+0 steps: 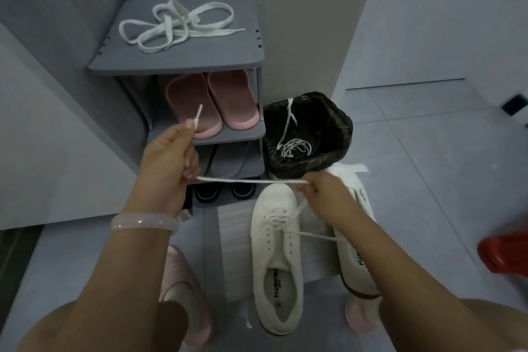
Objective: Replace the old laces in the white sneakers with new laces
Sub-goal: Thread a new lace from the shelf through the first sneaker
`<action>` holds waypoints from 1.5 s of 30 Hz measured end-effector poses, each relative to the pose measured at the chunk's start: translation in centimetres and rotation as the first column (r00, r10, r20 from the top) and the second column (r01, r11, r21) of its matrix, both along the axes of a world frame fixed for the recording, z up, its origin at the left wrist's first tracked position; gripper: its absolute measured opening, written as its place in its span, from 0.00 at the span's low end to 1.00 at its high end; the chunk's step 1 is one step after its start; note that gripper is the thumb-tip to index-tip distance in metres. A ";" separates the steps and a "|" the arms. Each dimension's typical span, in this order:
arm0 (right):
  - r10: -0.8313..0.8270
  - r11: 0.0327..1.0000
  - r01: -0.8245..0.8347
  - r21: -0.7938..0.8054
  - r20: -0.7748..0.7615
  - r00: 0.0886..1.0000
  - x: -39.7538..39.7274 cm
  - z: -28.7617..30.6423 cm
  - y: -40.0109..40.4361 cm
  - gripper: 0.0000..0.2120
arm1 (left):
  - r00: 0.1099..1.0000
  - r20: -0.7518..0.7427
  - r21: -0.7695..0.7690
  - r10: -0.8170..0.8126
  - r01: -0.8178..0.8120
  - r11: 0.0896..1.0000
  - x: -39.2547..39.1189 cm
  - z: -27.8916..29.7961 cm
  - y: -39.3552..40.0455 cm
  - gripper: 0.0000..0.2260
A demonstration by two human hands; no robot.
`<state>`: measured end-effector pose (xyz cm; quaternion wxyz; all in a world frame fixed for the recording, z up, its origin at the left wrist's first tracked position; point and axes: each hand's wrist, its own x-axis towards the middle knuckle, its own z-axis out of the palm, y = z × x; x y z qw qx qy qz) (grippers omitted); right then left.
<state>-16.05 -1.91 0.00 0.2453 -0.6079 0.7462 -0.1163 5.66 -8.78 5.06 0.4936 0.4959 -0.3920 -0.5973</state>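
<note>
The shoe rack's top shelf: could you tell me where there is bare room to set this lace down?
On the shoe rack, bare strips run along the front edge and right side beside the coiled white lace. The lower shelf is crowded with pink slippers.

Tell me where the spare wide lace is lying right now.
In the head view, the wide lace lies loosely tangled on the top shelf of the grey shoe rack, upper left, above the pink slippers.
</note>
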 end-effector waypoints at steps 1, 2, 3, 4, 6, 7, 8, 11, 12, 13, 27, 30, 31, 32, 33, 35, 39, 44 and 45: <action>-0.131 0.989 0.131 -0.065 0.006 0.991 -0.4 -0.2 -0.1 0.11 | 0.997 0.082 -0.010 -0.005 0.006 1.000 -0.1 -0.2 0.1 0.10; -0.277 0.954 0.290 -0.079 0.148 0.949 -0.6 -0.5 -0.3 0.10 | 0.987 0.162 -0.019 -0.018 0.022 1.000 -0.3 -0.6 0.3 0.10; -0.412 0.890 0.455 0.000 0.425 0.806 -0.5 -0.7 -0.4 0.10 | 0.970 0.237 -0.026 -0.046 0.054 0.998 -0.5 -1.0 0.4 0.10; -0.492 0.816 0.555 0.163 0.700 0.518 -0.2 -0.6 -0.5 0.10 | 0.948 0.308 -0.028 -0.087 0.100 0.995 -0.7 -1.5 0.5 0.10; -0.424 0.743 0.561 0.366 0.905 -0.027 0.2 -0.2 -0.5 0.08 | 0.877 0.443 -0.008 -0.185 0.210 0.978 -1.2 -2.8 0.8 0.10; -0.355 0.747 0.549 0.374 0.924 -0.146 0.2 0.0 -0.6 0.07 | 0.839 0.493 0.013 -0.231 0.258 0.966 -1.5 -3.4 1.0 0.10; -0.288 0.762 0.547 0.346 0.938 -0.191 0.2 0.1 -0.7 0.07 | 0.804 0.530 0.033 -0.268 0.296 0.955 -1.7 -4.0 1.2 0.09; -0.238 0.845 0.517 0.136 0.961 0.137 -0.2 -0.3 -1.1 0.11 | 0.699 0.645 0.050 -0.308 0.363 0.931 -2.3 -5.6 1.7 0.08; -0.254 0.878 0.476 0.057 0.897 0.362 -0.3 -0.7 -1.1 0.14 | 0.644 0.700 0.050 -0.309 0.387 0.921 -2.3 -5.9 1.7 0.07; -0.246 0.912 0.411 -0.017 0.778 0.578 -0.4 -1.0 -1.0 0.19 | 0.586 0.748 0.055 -0.311 0.413 0.909 -2.4 -6.2 1.8 0.06; 0.302 0.924 -0.301 0.237 0.037 0.953 2.6 -4.0 1.9 0.14 | 0.128 0.935 0.188 -0.332 0.615 0.766 -3.9 -10.1 4.7 0.08; 0.276 0.931 -0.280 0.235 0.053 0.960 2.9 -4.7 2.0 0.14 | 0.118 0.948 0.160 -0.295 0.627 0.763 -4.1 -10.5 5.0 0.09; 0.261 0.934 -0.271 0.231 0.075 0.962 3.0 -4.6 2.0 0.14 | 0.116 0.950 0.155 -0.288 0.627 0.763 -4.1 -10.6 5.0 0.09; 0.243 0.938 -0.260 0.228 0.102 0.965 3.0 -4.5 2.0 0.14 | 0.111 0.952 0.156 -0.286 0.629 0.762 -4.1 -10.7 5.0 0.09; 0.219 0.943 -0.245 0.225 0.134 0.966 3.0 -4.5 2.1 0.14 | 0.102 0.952 0.161 -0.288 0.635 0.755 -4.2 -10.8 5.1 0.08; 0.145 0.956 -0.191 0.225 0.204 0.968 3.1 -4.7 2.3 0.15 | 0.065 0.952 0.178 -0.299 0.676 0.715 -4.4 -10.9 5.1 0.08; 0.011 0.965 -0.094 0.246 0.320 0.947 3.4 -5.3 2.7 0.14 | 0.205 0.899 0.191 -0.386 0.610 0.769 -4.8 -11.4 5.2 0.05; -0.068 0.958 -0.032 0.286 0.333 0.941 3.4 -5.9 2.4 0.13 | 0.375 0.785 0.263 -0.493 0.520 0.813 -4.5 -11.3 5.2 0.10; -0.077 0.956 -0.021 0.292 0.320 0.944 3.5 -6.1 2.3 0.12 | 0.329 0.801 0.265 -0.500 0.554 0.789 -4.5 -10.9 5.3 0.08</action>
